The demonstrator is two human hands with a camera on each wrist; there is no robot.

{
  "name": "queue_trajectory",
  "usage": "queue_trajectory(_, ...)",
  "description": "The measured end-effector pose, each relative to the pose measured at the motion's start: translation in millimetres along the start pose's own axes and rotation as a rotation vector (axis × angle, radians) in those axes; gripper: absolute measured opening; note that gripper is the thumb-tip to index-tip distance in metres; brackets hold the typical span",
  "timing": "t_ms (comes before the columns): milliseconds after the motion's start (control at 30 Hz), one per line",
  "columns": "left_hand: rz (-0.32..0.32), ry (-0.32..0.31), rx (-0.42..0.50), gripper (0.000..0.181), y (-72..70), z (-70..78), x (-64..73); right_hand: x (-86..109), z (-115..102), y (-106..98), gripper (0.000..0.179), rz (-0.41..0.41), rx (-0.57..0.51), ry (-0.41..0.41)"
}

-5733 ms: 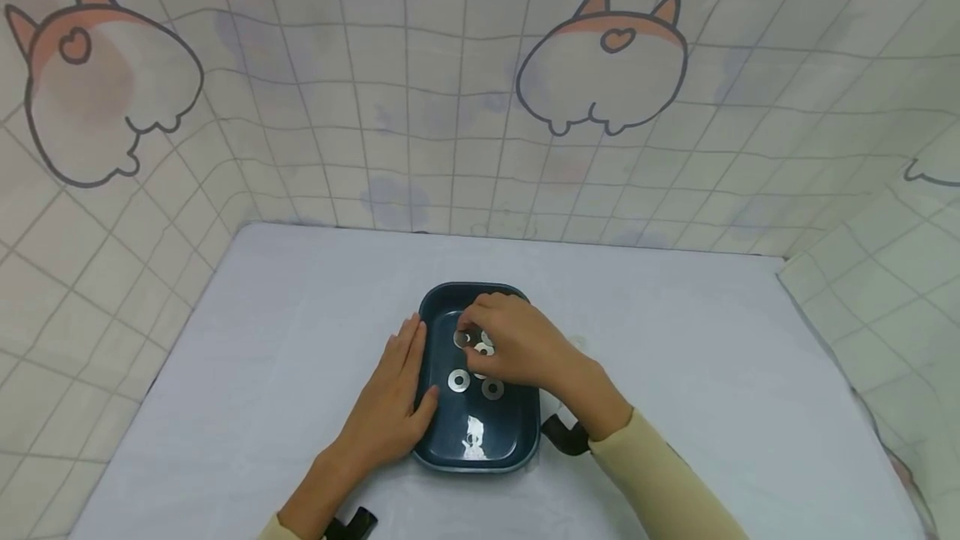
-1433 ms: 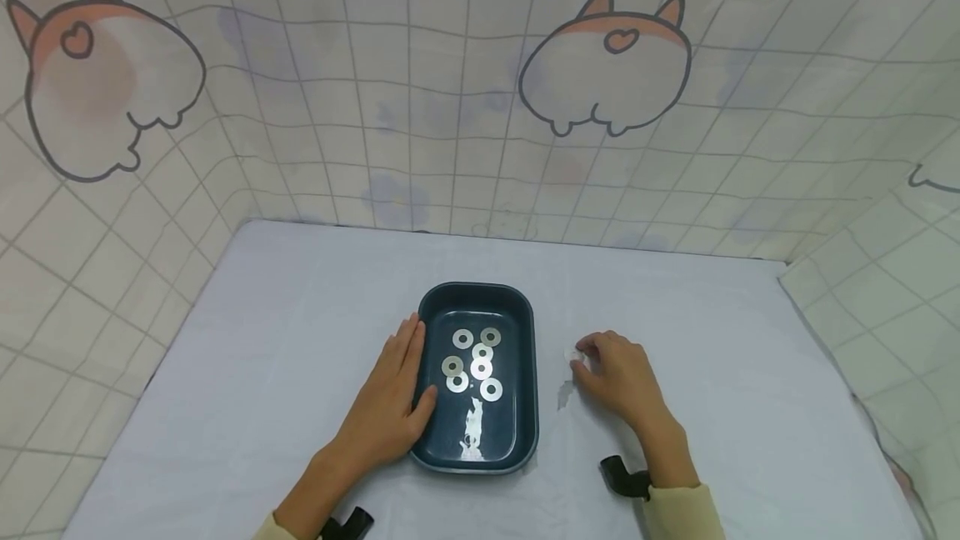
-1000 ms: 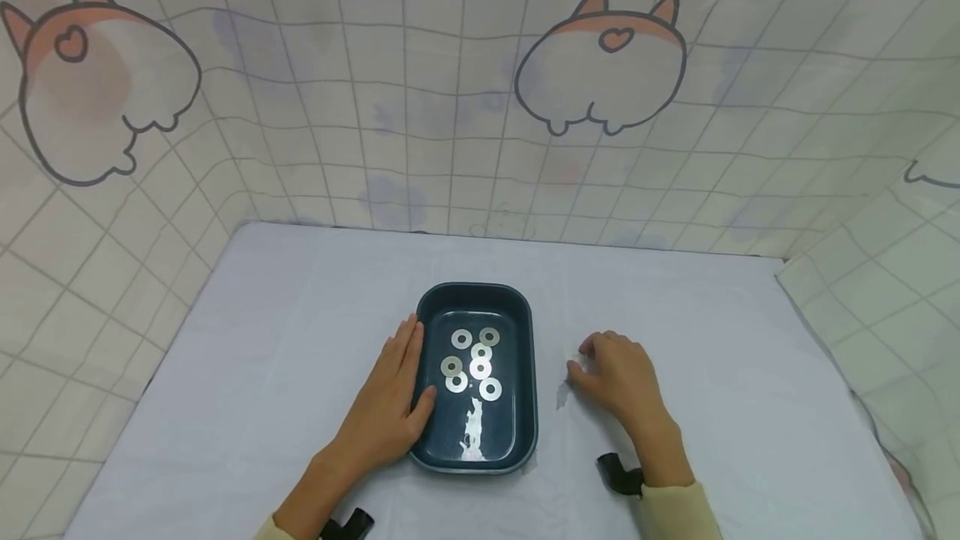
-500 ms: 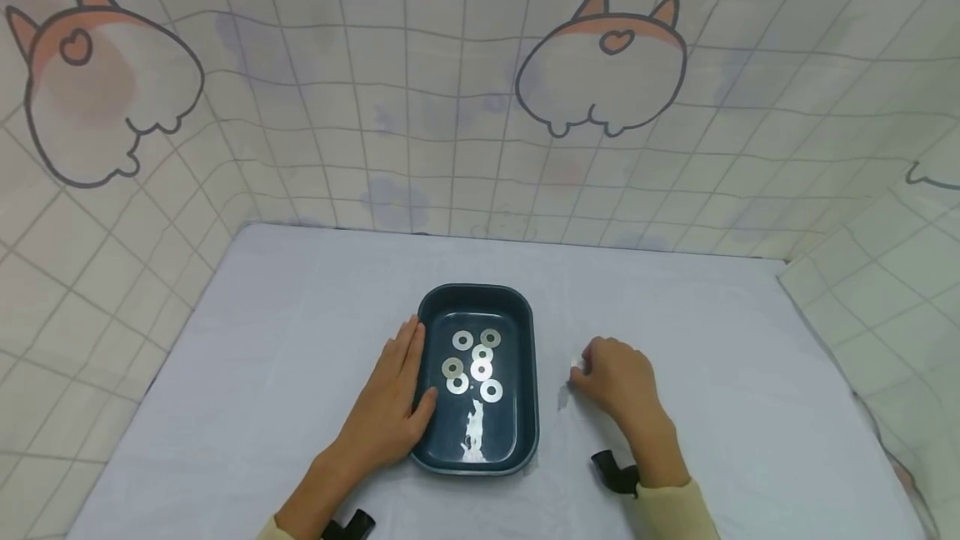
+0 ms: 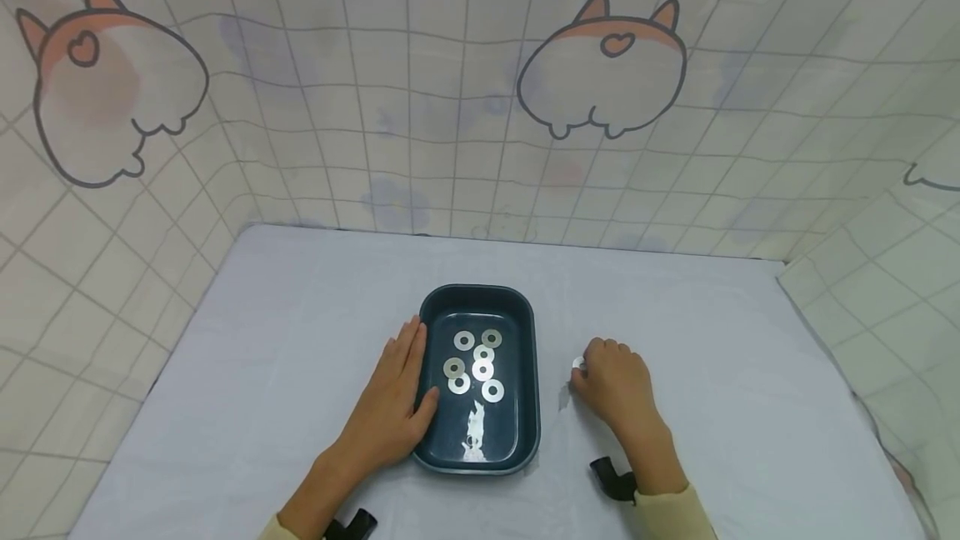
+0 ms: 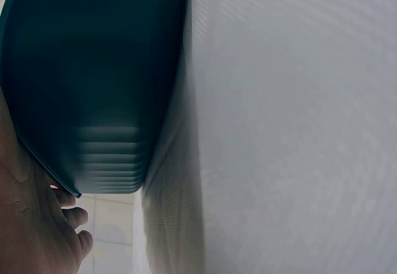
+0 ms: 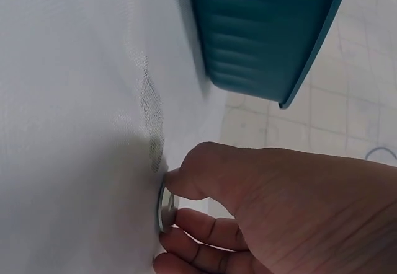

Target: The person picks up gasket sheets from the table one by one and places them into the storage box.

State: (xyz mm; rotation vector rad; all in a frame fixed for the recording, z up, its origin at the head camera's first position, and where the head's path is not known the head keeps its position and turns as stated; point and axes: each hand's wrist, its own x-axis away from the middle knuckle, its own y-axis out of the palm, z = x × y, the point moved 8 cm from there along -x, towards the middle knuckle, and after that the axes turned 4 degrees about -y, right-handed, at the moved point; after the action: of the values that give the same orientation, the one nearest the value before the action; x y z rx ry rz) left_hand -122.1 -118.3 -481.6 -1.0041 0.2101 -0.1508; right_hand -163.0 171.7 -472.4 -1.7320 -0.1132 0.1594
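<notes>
A dark teal rectangular tray [image 5: 480, 436] stands on the white-covered table, with several flat metal washers [image 5: 492, 391] lying in it, some overlapping. My left hand [image 5: 387, 397] lies along the tray's left rim, fingers straight and the thumb reaching over the edge. From below, the left wrist view shows the palm [image 6: 31, 218] against the tray's outer wall [image 6: 93, 69]. To the right of the tray, my right hand [image 5: 618, 382] is low at the table. Its thumb and fingers pinch a washer [image 7: 166, 209], which stands tilted on edge close to the cloth.
White cloth [image 5: 712, 340] covers the table. A greyish mark [image 5: 565, 397] shows on it between the tray and the right hand. Tile-patterned sheets [image 5: 420, 107] hang at the back and sides. Black wrist mounts [image 5: 615, 480] sit under both forearms.
The right hand has gone from over the tray, where it held a washer, to the table at the right. Lately its fingers have curled in around another washer. The left hand stays put.
</notes>
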Motion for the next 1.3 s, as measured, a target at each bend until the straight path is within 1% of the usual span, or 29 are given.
queue_trajectory(200,0.006,-0.005,0.008,0.089,-0.3,0.5,-0.5,0.9,-2,-1,0.022,0.024,0.007,0.003)
queue_trajectory(400,-0.009,-0.019,0.007,0.089,-0.2,0.2,-0.5,0.6,-6,-1,0.027,0.055,0.023,0.073)
queue_trajectory(467,-0.01,-0.019,0.005,0.089,-0.4,0.3,-0.2,0.6,-5,0,0.028,0.052,0.014,0.101)
queue_trajectory(600,-0.006,-0.014,-0.005,0.089,-0.6,0.2,0.6,1.3,-2,0,0.03,0.044,-0.033,0.117)
queue_trajectory(700,0.007,-0.009,-0.005,0.089,-0.9,0.5,1.1,1.2,1,1,0.032,0.048,-0.053,0.109)
queue_trajectory(800,0.01,-0.006,0.005,0.088,-0.2,1.1,0.9,1.5,3,3,0.03,0.058,-0.058,0.099)
queue_trajectory(900,0.008,-0.007,0.004,0.088,0.4,1.2,0.3,1.9,6,3,0.02,0.068,-0.068,0.088)
queue_trajectory(967,0.001,-0.012,0.003,0.089,1.0,0.6,0.7,2.5,8,4,0.014,0.059,-0.086,0.087)
queue_trajectory(1133,0.01,-0.009,0.0,0.089,0.4,0.0,2.4,4.3,16,4,0.019,0.037,-0.135,0.103)
queue_trajectory(1300,0.025,-0.011,-0.004,0.088,-1.8,1.5,1.2,4.5,20,1,0.022,0.053,-0.175,0.098)
